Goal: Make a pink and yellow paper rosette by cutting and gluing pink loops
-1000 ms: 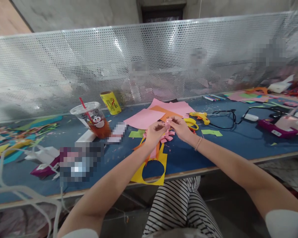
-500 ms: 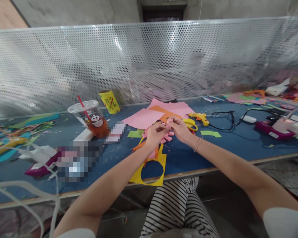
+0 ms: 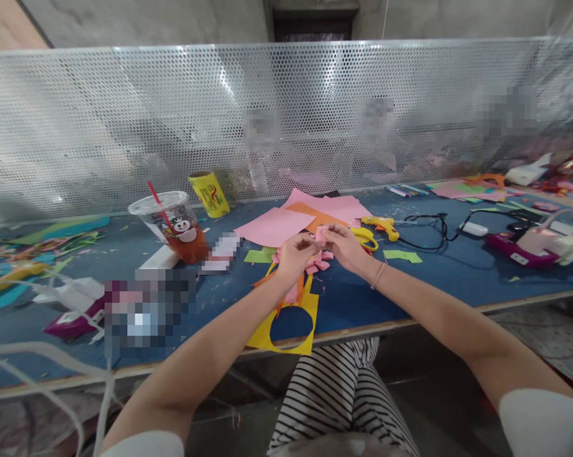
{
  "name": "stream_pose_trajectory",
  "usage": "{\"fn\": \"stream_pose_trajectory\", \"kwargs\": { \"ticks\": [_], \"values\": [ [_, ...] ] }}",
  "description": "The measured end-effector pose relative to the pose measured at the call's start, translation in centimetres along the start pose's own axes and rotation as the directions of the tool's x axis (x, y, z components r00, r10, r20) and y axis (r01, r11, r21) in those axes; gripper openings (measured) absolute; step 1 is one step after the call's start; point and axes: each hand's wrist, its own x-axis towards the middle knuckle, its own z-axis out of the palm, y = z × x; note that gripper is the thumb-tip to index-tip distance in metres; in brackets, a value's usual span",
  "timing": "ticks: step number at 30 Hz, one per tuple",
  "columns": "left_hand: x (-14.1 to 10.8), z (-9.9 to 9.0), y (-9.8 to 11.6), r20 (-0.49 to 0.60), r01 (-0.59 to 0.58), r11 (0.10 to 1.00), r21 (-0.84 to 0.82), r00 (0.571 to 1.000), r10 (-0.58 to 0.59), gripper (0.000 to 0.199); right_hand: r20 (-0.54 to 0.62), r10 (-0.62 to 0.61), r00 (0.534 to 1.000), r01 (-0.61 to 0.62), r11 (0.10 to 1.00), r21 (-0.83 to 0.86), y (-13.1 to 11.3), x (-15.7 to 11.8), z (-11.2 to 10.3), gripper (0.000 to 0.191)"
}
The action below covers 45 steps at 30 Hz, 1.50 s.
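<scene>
Between my two hands, above the middle of the blue table, is a small pink paper strip (image 3: 321,235). My right hand (image 3: 342,246) pinches it between thumb and fingers. My left hand (image 3: 296,255) is closed close beside it, fingertips together; what it holds is too small to make out. Just below my hands lie several pink paper pieces (image 3: 319,261). Nearer the front edge, a yellow sheet (image 3: 293,348) with a round hole lies under orange strips. Pink sheets (image 3: 274,226) and an orange sheet are behind my hands.
Yellow-handled scissors (image 3: 365,238) and a yellow glue gun (image 3: 382,226) lie right of my hands, with a black cable. A plastic cup (image 3: 184,231) with a red straw stands left, near a yellow roll (image 3: 210,195). A perforated metal screen (image 3: 172,120) runs along the back.
The pink strip now shows a broader face in my right fingertips. Both hands remain close together at nearly the same place, and the view has shifted slightly.
</scene>
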Motion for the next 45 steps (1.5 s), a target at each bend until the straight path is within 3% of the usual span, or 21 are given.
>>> {"fn": "stream_pose_trajectory", "kwargs": {
  "ticks": [11, 21, 25, 28, 30, 31, 32, 34, 36, 38, 39, 42, 45],
  "values": [
    [0.1, 0.0, -0.2, 0.027, 0.028, 0.998, -0.062, 0.999, -0.026, 0.018, -0.022, 0.006, 1.0, -0.007, 1.0, -0.031, 0.2, 0.2, -0.4, 0.02],
    [0.0, 0.1, -0.1, 0.011, 0.049, 0.997, -0.068, 0.999, -0.048, 0.018, -0.009, 0.012, 1.0, -0.011, 0.998, 0.064, 0.2, 0.1, -0.4, 0.018],
    [-0.1, 0.1, -0.1, 0.027, 0.047, 0.996, -0.07, 0.999, -0.046, 0.019, 0.0, 0.014, 1.0, -0.014, 1.0, -0.006, 0.8, 0.2, -0.2, 0.02],
    [-0.1, 0.0, 0.1, 0.03, 0.061, 0.996, -0.06, 0.998, -0.059, 0.022, 0.007, -0.011, 1.0, 0.012, 0.983, -0.182, 0.6, 0.8, -0.7, 0.024],
    [0.0, -0.2, 0.2, 0.013, 0.076, 0.995, -0.065, 0.997, -0.075, 0.024, 0.014, -0.078, 0.997, 0.076, 0.892, -0.446, -0.4, 1.7, -2.5, 0.029],
    [0.1, -0.4, 0.3, 0.003, 0.079, 0.994, -0.079, 0.997, -0.079, 0.025, 0.005, -0.145, 0.989, 0.118, 0.784, -0.61, -1.2, 2.1, -4.0, 0.03],
    [0.2, -0.6, 0.3, -0.003, 0.079, 0.992, -0.097, 0.997, -0.08, 0.025, -0.038, -0.236, 0.971, 0.117, 0.609, -0.784, -2.0, 2.4, -5.7, 0.031],
    [0.5, -1.0, 0.2, -0.001, 0.074, 0.99, -0.118, 0.997, -0.075, 0.026, -0.132, -0.387, 0.913, -0.042, 0.233, -0.972, -3.6, 2.7, -9.9, 0.033],
    [0.8, -1.4, 0.0, 0.01, 0.08, 0.991, -0.109, 0.997, -0.079, 0.028, -0.259, -0.419, 0.87, -0.288, -0.006, -0.958, -4.7, 2.5, -14.0, 0.039],
    [1.1, -1.7, -0.3, 0.02, 0.098, 0.992, -0.083, 0.995, -0.096, 0.029, -0.384, -0.352, 0.853, -0.449, -0.124, -0.885, -5.0, 2.2, -16.8, 0.048],
    [1.2, -1.8, -0.5, 0.023, 0.104, 0.992, -0.071, 0.994, -0.103, 0.029, -0.409, -0.285, 0.867, -0.466, -0.168, -0.869, -5.0, 2.0, -17.6, 0.048],
    [1.4, -1.8, -0.8, 0.031, 0.115, 0.992, -0.045, 0.993, -0.114, 0.029, -0.349, -0.126, 0.929, -0.369, -0.214, -0.905, -4.6, 1.8, -17.9, 0.035],
    [1.3, -1.7, -0.8, 0.045, 0.125, 0.992, -0.033, 0.991, -0.123, 0.028, -0.213, -0.073, 0.974, -0.222, -0.167, -0.961, -4.6, 1.8, -16.9, 0.023]
  ]
}}
